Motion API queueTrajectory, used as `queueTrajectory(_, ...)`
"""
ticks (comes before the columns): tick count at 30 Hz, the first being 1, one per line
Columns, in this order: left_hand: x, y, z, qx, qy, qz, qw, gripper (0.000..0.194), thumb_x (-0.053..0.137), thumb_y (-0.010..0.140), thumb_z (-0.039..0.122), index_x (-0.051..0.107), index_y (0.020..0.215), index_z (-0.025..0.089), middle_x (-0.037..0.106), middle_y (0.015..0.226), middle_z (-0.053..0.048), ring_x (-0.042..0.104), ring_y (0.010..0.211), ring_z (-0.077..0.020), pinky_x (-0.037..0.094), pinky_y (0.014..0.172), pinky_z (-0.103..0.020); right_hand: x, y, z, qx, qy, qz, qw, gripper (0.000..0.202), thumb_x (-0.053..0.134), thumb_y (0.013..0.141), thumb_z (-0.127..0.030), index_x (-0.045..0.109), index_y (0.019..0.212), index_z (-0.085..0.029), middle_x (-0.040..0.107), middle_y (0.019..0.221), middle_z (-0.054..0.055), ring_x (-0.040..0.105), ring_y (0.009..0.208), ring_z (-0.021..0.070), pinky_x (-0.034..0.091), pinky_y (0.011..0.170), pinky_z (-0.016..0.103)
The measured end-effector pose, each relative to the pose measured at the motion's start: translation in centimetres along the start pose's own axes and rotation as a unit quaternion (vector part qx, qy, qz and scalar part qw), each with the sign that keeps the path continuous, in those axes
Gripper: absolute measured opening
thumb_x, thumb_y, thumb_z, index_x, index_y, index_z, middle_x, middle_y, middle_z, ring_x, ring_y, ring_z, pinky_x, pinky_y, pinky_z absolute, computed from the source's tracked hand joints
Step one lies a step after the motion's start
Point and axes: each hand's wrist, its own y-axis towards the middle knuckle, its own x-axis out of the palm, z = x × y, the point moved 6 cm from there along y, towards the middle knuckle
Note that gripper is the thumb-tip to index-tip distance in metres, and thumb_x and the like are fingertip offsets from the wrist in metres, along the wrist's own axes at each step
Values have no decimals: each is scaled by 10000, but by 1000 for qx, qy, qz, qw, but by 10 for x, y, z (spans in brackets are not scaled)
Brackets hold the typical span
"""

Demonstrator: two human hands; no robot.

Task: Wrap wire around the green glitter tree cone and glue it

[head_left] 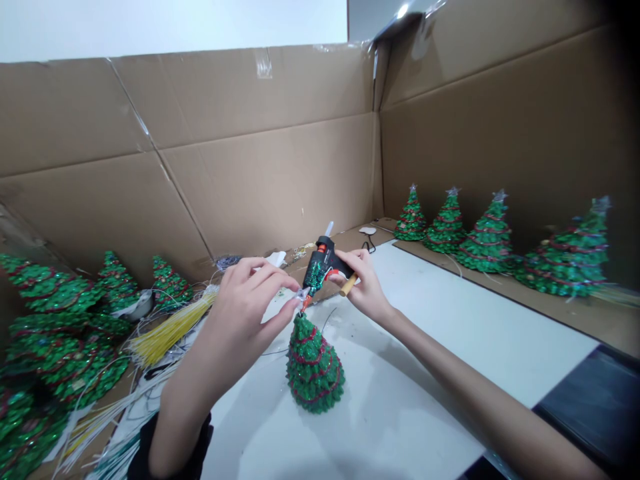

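Observation:
A small green tree with red garland [316, 370] stands upright on the white board [450, 320]. Just above its tip, my left hand [250, 300] pinches a small silvery star [302, 293] between thumb and forefinger. My right hand [363, 283] is wrapped round a black glue gun [316, 263] with a green glittery patch and an orange nozzle, which points down at the tree's tip, close beside the star. A thin yellow-brown stick [349, 285] also sticks out from my right hand. Whether the nozzle touches the star or the tip, I cannot tell.
Several green trees with stars [489, 237] line the right side. More trees [60, 333] crowd the left, beside a white bowl [137, 307] and bundles of yellow [173, 327] and white strands. Cardboard walls [270, 153] rise behind and to the right. A dark panel [595, 393] lies at right front.

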Motion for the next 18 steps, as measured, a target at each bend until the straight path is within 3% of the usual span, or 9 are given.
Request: queueTrajectory(18, 0, 0, -5, -34, 11, -8, 999, 95, 487, 884, 239, 574, 921, 225, 626, 965, -11, 438, 1019, -220, 324, 854, -366, -1, 0, -1, -19, 8, 10, 1000, 369, 553, 844, -431, 588, 1157, -240, 611, 883, 81, 444, 850, 244, 448, 739, 409)
